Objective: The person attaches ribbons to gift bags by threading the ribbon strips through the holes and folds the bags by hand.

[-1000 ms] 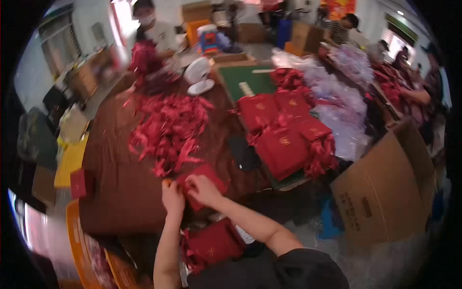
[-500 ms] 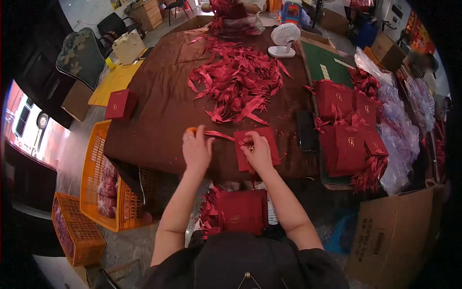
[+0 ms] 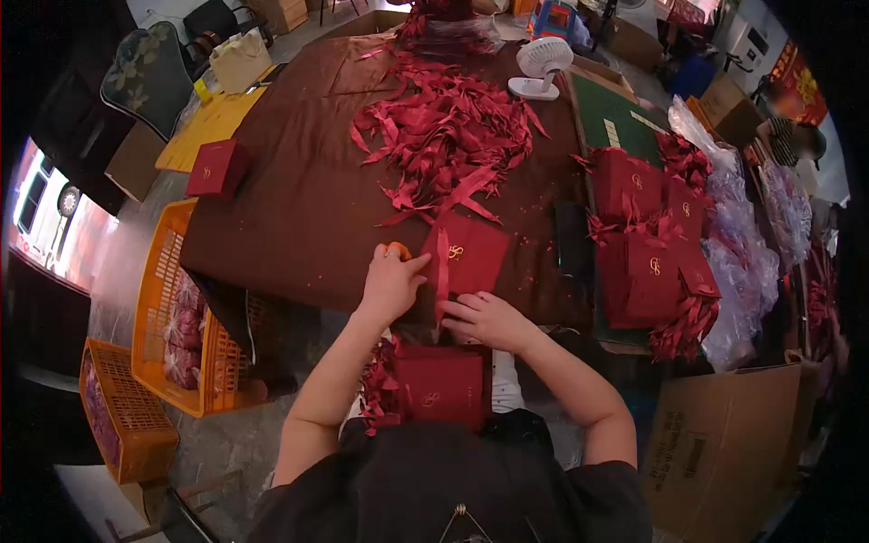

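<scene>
A flat dark-red piece with a gold emblem (image 3: 478, 255), like a small bag or card, lies tilted on the brown cloth. Along its left edge runs a red ribbon (image 3: 442, 262). My left hand (image 3: 391, 288) is left of the ribbon, its fingers curled around a small orange thing (image 3: 398, 250) whose kind I cannot make out; a fingertip reaches the piece's edge. Below the piece, my right hand (image 3: 489, 321) pinches the ribbon's lower end. Close to my body is a stack of red bags (image 3: 444, 389) with ribbons.
A large heap of red ribbons (image 3: 448, 136) covers the table's middle, with a white fan (image 3: 541, 68) behind. Right are a black phone-like slab (image 3: 571, 240) and stacked red bags (image 3: 643, 271). A red box (image 3: 215, 169) and orange crates (image 3: 158, 299) are left.
The red piece has turned and shifted slightly up. The ribbon swung from sideways to lengthwise along its left edge. My right hand moved down off the emblem; my left hand moved right.
</scene>
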Tool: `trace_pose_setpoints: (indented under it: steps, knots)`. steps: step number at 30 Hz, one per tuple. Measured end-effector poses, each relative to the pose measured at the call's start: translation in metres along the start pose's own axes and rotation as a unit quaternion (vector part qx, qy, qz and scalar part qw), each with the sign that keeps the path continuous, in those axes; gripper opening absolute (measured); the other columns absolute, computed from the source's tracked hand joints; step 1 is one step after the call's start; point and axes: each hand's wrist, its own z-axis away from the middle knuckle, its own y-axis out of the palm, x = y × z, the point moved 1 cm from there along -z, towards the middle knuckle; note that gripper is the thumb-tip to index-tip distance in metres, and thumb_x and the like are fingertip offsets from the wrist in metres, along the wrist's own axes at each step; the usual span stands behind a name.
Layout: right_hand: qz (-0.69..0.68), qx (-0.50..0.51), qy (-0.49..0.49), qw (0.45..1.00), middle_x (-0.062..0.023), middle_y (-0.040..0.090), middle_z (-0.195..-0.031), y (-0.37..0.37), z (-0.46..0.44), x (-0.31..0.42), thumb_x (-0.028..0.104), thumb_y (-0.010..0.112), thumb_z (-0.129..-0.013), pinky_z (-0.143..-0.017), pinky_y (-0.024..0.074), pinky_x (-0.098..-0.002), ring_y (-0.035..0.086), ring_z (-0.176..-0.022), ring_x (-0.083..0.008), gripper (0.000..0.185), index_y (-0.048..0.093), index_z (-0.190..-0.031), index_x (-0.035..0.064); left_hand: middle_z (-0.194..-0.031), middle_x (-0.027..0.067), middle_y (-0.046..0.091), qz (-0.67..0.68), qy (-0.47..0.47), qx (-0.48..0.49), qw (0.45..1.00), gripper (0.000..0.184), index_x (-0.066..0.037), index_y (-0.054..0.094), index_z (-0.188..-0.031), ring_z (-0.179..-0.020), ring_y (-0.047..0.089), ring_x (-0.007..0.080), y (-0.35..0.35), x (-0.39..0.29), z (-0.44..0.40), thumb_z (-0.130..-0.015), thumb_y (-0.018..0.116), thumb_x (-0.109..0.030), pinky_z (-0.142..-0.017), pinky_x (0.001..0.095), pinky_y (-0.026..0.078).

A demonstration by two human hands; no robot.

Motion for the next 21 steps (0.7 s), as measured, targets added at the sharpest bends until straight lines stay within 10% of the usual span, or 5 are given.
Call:
trace_pose_setpoints:
  steps: [10, 18, 21]
  knots:
    - [-0.031, 0.009, 0.058, 0.998, -0.0032, 0.062, -0.116, 0.004, -0.016, 0.003, 0.019, 0.066, -0.079, -0.090, 0.0499, -0.0377, 0.058, -0.105, -0.0237, 0.033, 0.065, -0.111, 0.0170, -0.108, 0.0147, 0.059, 0.005, -0.114, -0.112, 0.987, 0.043, -0.015, 0.068, -0.118, -0.107, 0.053, 0.0362, 0.025, -0.011, 0.003, -0.081, 0.080, -0.032, -0.087, 0.0446, 0.051]
    - [-0.411, -0.403, 0.260, 0.775, -0.0092, 0.064, -0.106, -0.048, -0.037, -0.009, -0.006, 0.055, -0.093, -0.094, 0.0446, -0.0288, 0.058, -0.106, -0.0195, 0.021, 0.068, -0.108, 0.0002, -0.106, 0.0142, 0.060, 0.040, -0.134, -0.178, 0.974, 0.044, -0.011, 0.066, -0.110, -0.103, 0.055, 0.0351, 0.033, -0.018, 0.001, -0.072, 0.085, -0.023, -0.086, 0.0440, 0.049]
    - [-0.184, -0.425, 0.296, 0.836, -0.0096, 0.062, -0.102, -0.058, -0.040, -0.023, -0.004, 0.058, -0.090, -0.091, 0.0454, -0.0335, 0.058, -0.102, -0.0248, 0.024, 0.070, -0.109, 0.0034, -0.099, 0.0110, 0.062, 0.083, -0.154, -0.161, 0.971, 0.044, -0.011, 0.065, -0.108, -0.098, 0.057, 0.0328, 0.035, -0.014, 0.000, -0.070, 0.086, -0.020, -0.083, 0.0437, 0.049]
